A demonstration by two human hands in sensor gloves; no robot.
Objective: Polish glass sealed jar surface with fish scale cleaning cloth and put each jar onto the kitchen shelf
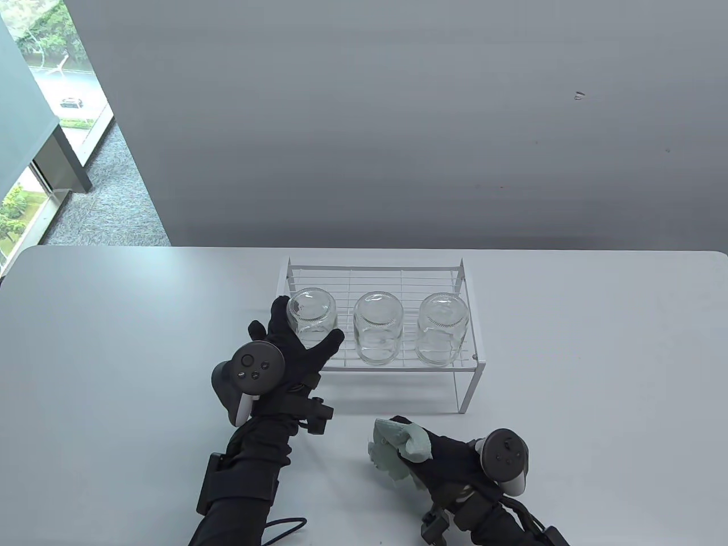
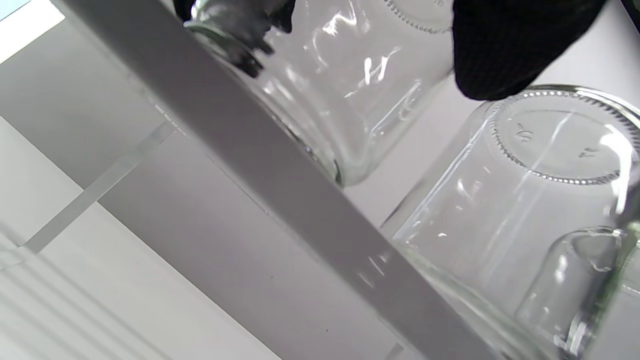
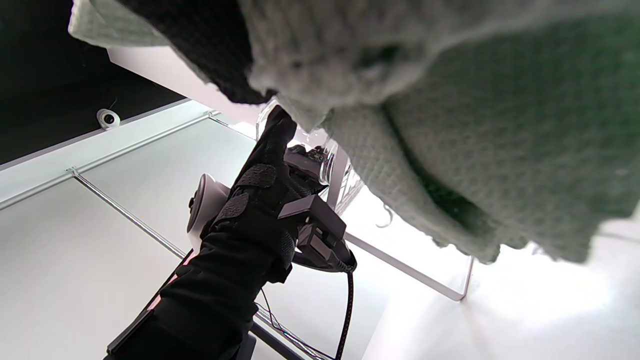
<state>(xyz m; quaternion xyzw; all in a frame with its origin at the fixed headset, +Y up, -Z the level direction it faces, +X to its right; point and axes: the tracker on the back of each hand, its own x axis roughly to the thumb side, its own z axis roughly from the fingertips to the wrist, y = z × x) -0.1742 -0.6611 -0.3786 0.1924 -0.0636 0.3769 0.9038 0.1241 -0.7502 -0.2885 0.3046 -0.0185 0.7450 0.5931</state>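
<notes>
Three clear glass jars stand upside down in a row on the white wire shelf (image 1: pixel 470 388). My left hand (image 1: pixel 301 336) reaches round the left jar (image 1: pixel 311 310), fingers on its left side and thumb against its lower right. The left wrist view shows that jar (image 2: pixel 350 85) close up, my thumb (image 2: pixel 500 45) at its edge, and the middle jar (image 2: pixel 525 200) behind the shelf rim (image 2: pixel 280 165). The middle jar (image 1: pixel 377 329) and right jar (image 1: pixel 442 329) stand untouched. My right hand (image 1: pixel 424 455) rests on the table in front of the shelf, gripping the bunched pale green cloth (image 1: pixel 392 446), which fills the right wrist view (image 3: pixel 475 125).
The shelf sits mid-table with bare grey tabletop (image 1: pixel 597 369) to its left, right and front. A grey wall (image 1: pixel 398 142) rises behind the table. A black cable (image 1: pixel 284 523) trails from my left forearm near the front edge.
</notes>
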